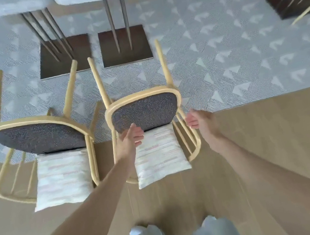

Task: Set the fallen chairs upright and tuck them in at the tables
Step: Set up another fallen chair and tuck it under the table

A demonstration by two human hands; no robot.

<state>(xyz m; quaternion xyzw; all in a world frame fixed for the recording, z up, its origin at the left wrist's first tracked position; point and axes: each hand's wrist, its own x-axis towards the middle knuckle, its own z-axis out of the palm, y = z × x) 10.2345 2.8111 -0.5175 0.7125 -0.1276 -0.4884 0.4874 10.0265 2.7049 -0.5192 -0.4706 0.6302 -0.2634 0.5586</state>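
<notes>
Wooden chair [144, 111] lies tipped at frame centre as left hand [131, 137] and right hand [197, 120], fingers loosely open and empty, reach to right it.

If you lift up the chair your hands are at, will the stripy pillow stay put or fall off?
The pillow looks soft and floppy, and seems to lie loose against the chair, so it will probably sag or slide off. The chair's thin wooden frame suggests it is fairly light, though its long legs may swing.

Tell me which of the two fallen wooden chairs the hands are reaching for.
The right-hand fallen wooden chair with the dark speckled seat: the left hand and right hand flank it. The left-hand fallen wooden chair lies apart, with no hand near it.
</notes>
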